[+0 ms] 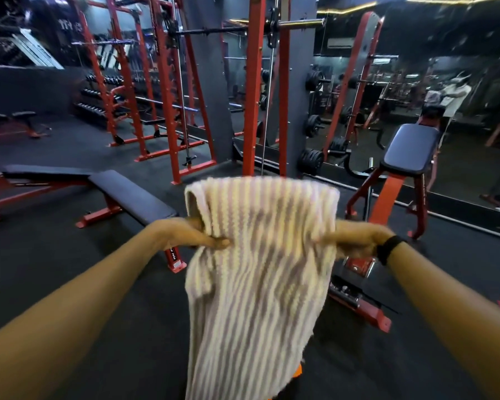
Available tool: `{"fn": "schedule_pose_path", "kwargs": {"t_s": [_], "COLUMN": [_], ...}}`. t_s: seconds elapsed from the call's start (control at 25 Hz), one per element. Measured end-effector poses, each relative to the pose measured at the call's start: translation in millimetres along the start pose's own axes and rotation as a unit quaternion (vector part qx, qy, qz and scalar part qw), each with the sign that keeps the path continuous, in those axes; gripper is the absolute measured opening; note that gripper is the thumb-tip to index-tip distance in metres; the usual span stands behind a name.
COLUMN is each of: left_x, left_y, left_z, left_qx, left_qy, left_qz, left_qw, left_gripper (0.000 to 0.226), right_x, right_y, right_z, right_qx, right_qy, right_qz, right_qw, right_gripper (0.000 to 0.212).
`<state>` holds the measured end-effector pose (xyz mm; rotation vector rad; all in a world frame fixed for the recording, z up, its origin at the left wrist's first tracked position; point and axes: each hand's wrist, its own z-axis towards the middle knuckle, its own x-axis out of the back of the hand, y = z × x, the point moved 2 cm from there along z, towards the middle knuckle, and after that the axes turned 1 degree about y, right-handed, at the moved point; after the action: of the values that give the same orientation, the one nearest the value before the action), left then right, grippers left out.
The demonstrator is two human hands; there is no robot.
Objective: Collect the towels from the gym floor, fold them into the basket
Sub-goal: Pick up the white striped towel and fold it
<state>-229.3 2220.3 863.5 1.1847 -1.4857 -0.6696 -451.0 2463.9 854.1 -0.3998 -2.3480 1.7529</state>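
A cream towel with grey stripes [260, 269] hangs in the air in front of me, its top folded over away from me. My left hand [194, 235] pinches its left edge and my right hand [358, 238] grips its right edge, both at chest height. The towel's lower part drops out of the bottom of the view. A small orange patch [299, 370] peeks out behind the towel near the bottom; I cannot tell what it is. No basket shows plainly.
A flat black bench on a red frame [127, 194] stands to the left. An upright padded seat on a red frame [407, 151] stands to the right, its base near my right wrist. Red racks [266, 90], weight plates [311, 161] and a wall mirror lie ahead. Dark rubber floor [70, 264] surrounds me.
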Motion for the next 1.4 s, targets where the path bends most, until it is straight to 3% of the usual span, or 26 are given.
{"fn": "schedule_pose_path", "kwargs": {"t_s": [0.08, 0.2, 0.28, 0.32, 0.36, 0.44, 0.52, 0.6, 0.68, 0.76, 0.84, 0.88, 0.92, 1.0, 1.08, 1.16, 1.24, 1.32, 1.4], "left_x": [2.1, 12.6, 9.3, 2.9, 1.3, 2.4, 9.2, 15.2, 12.5, 7.6, 11.1, 16.8, 18.5, 11.6, 9.2, 13.4, 23.9, 26.6, 28.9], "left_y": [-11.6, -20.0, -23.3, -25.5, -30.1, -24.4, -15.2, -7.4, -9.4, -15.0, -15.8, -17.5, -15.7, -26.1, -37.5, -28.8, -18.3, -9.4, -8.9], "left_z": [1.8, -0.7, -2.7, -4.0, -1.7, 3.0, 7.8, 8.1, 3.6, 1.9, 3.6, 3.4, 2.4, 4.1, 11.2, 6.7, 4.8, 6.4, 7.9], "left_qx": [-0.027, -0.022, 0.012, 0.021, 0.008, -0.018, -0.028, -0.020, -0.012, 0.022, -0.031, -0.062, -0.075, -0.028, -0.008, -0.055, -0.096, -0.073, -0.057], "left_qy": [0.024, 0.114, 0.050, 0.003, 0.012, 0.087, 0.168, 0.174, 0.131, 0.095, 0.164, 0.179, 0.173, 0.122, 0.153, 0.208, 0.192, 0.176, 0.227], "left_qz": [-0.050, -0.241, -0.205, -0.143, -0.100, -0.168, -0.263, -0.318, -0.279, -0.159, -0.207, -0.260, -0.287, -0.189, -0.112, -0.207, -0.290, -0.249, -0.247], "left_qw": [0.998, 0.963, 0.977, 0.989, 0.995, 0.982, 0.949, 0.932, 0.951, 0.982, 0.964, 0.947, 0.939, 0.974, 0.982, 0.955, 0.933, 0.950, 0.940], "left_gripper": [0.096, 0.109, 0.113, 0.112, 0.107, 0.076, 0.045, 0.047, 0.059, 0.076, 0.041, 0.032, 0.040, 0.062, 0.034, 0.025, 0.044, 0.033, 0.020], "right_x": [2.7, 26.9, 24.8, 16.5, 9.8, 5.9, 10.8, 12.4, 2.6, 3.0, 9.2, 16.2, 18.6, 10.1, 3.3, 6.3, 23.2, 28.1, 27.7], "right_y": [21.3, 8.0, 8.0, 15.8, 25.0, 25.1, 12.6, 4.6, 17.7, 24.0, 10.8, 5.3, 1.3, 7.8, 12.8, -1.2, -15.4, -14.7, -7.2], "right_z": [1.7, 2.7, -0.7, -0.6, 2.0, 10.2, 10.5, 7.4, 12.1, 22.4, 22.7, 20.8, 17.4, 12.6, 12.8, 11.9, 9.3, 9.4, 13.8], "right_qx": [-0.036, 0.087, 0.062, 0.020, -0.011, 0.015, 0.110, 0.120, 0.016, 0.005, 0.101, 0.135, 0.137, 0.059, 0.059, 0.127, 0.172, 0.103, 0.055], "right_qy": [-0.007, 0.091, 0.047, 0.018, 0.015, 0.069, 0.129, 0.104, 0.063, 0.092, 0.174, 0.178, 0.163, 0.108, 0.096, 0.151, 0.138, 0.097, 0.102], "right_qz": [-0.053, 0.094, 0.119, 0.074, 0.014, -0.013, 0.100, 0.150, -0.005, -0.083, 0.017, 0.081, 0.103, 0.011, -0.046, 0.020, 0.084, -0.024, -0.119], "right_qw": [0.998, 0.988, 0.990, 0.997, 1.000, 0.997, 0.980, 0.976, 0.998, 0.992, 0.979, 0.971, 0.972, 0.992, 0.993, 0.980, 0.972, 0.990, 0.986], "right_gripper": [0.088, 0.092, 0.088, 0.086, 0.082, 0.066, 0.046, 0.035, 0.019, 0.012, 0.017, 0.023, 0.031, 0.040, 0.026, 0.024, 0.046, 0.065, 0.060]}}
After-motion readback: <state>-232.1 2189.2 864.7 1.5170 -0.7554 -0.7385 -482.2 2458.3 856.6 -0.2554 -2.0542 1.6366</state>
